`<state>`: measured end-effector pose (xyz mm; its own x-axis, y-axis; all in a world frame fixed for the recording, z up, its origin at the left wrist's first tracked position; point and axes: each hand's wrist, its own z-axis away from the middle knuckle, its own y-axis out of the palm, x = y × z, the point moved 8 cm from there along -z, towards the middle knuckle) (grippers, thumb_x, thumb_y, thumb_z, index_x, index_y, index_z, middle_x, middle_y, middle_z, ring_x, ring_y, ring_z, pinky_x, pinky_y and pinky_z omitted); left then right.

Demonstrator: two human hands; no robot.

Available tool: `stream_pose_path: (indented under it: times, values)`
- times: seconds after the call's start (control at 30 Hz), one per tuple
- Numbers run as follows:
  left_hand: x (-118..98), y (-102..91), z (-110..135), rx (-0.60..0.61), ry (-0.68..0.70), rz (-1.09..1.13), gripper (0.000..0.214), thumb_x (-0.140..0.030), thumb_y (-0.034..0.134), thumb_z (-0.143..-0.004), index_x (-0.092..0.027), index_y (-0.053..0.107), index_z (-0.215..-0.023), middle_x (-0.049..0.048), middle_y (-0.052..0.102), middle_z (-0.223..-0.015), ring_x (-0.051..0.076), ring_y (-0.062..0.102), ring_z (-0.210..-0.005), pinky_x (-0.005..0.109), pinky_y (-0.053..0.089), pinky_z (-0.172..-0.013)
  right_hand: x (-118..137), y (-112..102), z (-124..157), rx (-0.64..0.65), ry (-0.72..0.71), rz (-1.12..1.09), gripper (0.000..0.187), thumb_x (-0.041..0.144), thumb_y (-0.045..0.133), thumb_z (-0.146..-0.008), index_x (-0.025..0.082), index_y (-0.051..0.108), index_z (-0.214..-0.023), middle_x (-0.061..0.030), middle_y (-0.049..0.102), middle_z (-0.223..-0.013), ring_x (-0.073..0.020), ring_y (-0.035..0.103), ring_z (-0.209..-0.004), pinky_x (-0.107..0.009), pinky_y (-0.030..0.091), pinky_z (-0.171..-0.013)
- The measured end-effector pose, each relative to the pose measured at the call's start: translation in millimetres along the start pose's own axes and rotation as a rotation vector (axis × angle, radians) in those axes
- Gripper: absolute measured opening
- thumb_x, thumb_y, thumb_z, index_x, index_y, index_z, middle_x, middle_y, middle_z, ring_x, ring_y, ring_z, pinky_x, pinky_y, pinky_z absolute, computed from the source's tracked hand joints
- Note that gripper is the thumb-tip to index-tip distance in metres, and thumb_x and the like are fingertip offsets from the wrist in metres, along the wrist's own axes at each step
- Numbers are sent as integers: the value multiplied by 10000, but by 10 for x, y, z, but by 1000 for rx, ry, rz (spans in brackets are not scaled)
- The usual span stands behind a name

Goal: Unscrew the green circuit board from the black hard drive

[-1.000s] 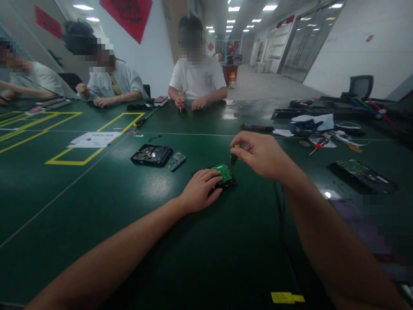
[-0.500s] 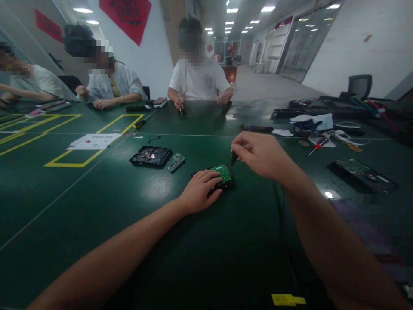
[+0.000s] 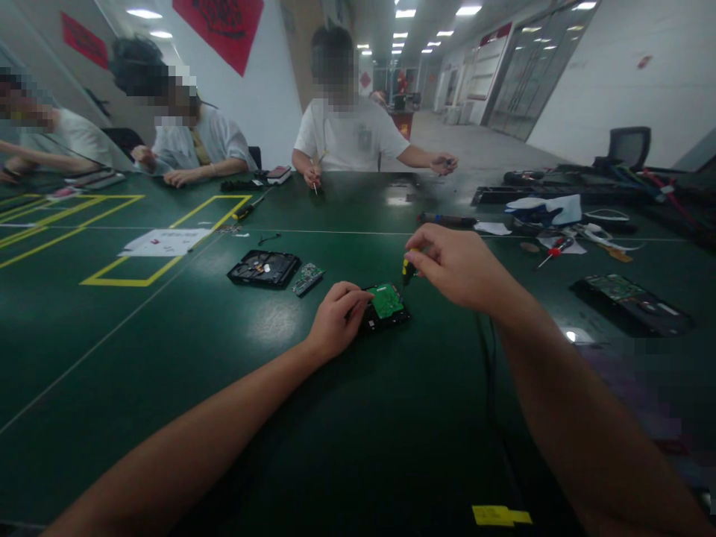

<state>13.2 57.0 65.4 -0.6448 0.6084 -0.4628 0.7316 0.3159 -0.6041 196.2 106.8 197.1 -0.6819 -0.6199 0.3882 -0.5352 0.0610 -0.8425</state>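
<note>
A hard drive (image 3: pixel 385 323) lies in front of me with its green circuit board (image 3: pixel 387 300) facing up. My left hand (image 3: pixel 340 319) is closed at the drive's left end, fingers bent and fingertips at the board's left edge; the hand hides that end of the drive. In my right hand (image 3: pixel 447 262) is a small yellow-and-black screwdriver (image 3: pixel 409 270), pinched by the handle. Its shaft points down at the board's right edge. Whether the tip sits in a screw is too small to tell.
Left of the drive are an opened drive casing (image 3: pixel 264 268) and a loose circuit board (image 3: pixel 307 280). Another hard drive (image 3: pixel 632 304) lies right, below a red screwdriver (image 3: pixel 555 252) and gloves (image 3: pixel 551 211). A white sheet (image 3: pixel 165 242) lies left. Several people sit across the table.
My left hand has drawn back from lying flat over the board to a bent-fingered grip at its left edge. My right hand barely moved. The person opposite has stretched one arm out sideways.
</note>
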Motion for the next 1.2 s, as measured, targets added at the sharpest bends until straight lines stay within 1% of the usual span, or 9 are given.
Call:
stream_pose_path:
  times: [0.13,0.33,0.47,0.6,0.73,0.83,0.97,1.1,1.2]
  values:
    - [39,-28,24,-47,-11,36,237,-201,495,-1080,-220,716,-1163,73,655,-1048,182,653,-949,341,576,-814,33,-26,-14,-11,-40,61,176,209,585,-945,183,733,-1036,-99,774,-993,-239,694,-828,-381,494,-799]
    - [47,60,36,24,-2,7,186,-211,570,-1056,-218,727,-1156,81,702,-1065,208,674,-968,380,579,-842,59,-25,-6,-2,-54,25,199,238,594,-948,198,756,-1057,-79,779,-983,-250,702,-872,-383,502,-823]
    - [57,91,45,60,27,-45,219,-217,542,-1073,-226,747,-1150,82,733,-1083,217,693,-976,398,569,-857,13,-16,-4,31,-90,45,239,190,616,-918,198,769,-1101,-88,788,-1069,-248,711,-864,-404,505,-860]
    - [68,109,55,85,22,-44,269,-234,487,-1094,-225,742,-1180,88,741,-1106,220,700,-986,390,570,-852,-74,-32,-2,32,-38,49,286,159,607,-909,187,759,-1150,-84,786,-981,-252,715,-860,-403,505,-870]
    - [49,115,42,122,-32,-48,300,-291,463,-1101,-213,681,-1291,97,738,-1127,236,693,-1022,423,575,-916,3,-9,11,49,-51,6,296,151,599,-920,170,734,-1183,-82,782,-974,-237,707,-862,-367,493,-836]
    - [-24,162,28,191,-1,-73,380,-382,531,-1066,-207,600,-1397,125,688,-1295,280,644,-1203,484,538,-1052,75,13,24,75,-77,24,268,130,582,-922,155,731,-1143,-86,774,-970,-218,682,-824,-342,473,-797]
    - [-25,261,50,260,1,-204,678,-572,656,-959,-214,509,-1516,163,539,-1524,386,440,-1466,605,372,-1234,99,10,48,82,-87,38,288,96,566,-892,136,723,-1130,-85,761,-947,-206,655,-786,-326,451,-758]
    - [54,324,111,280,-59,-329,760,-664,666,-917,-252,517,-1539,166,370,-1669,461,297,-1551,689,301,-1238,94,-8,53,51,-87,15,210,141,597,-913,145,736,-1069,-75,755,-930,-191,640,-770,-313,436,-741]
    - [88,350,133,302,-74,-368,744,-691,625,-936,-238,544,-1520,185,393,-1654,462,349,-1524,694,306,-1226,105,-2,45,47,-108,2,147,179,622,-944,178,754,-1008,-56,761,-942,-180,640,-790,-303,427,-753]
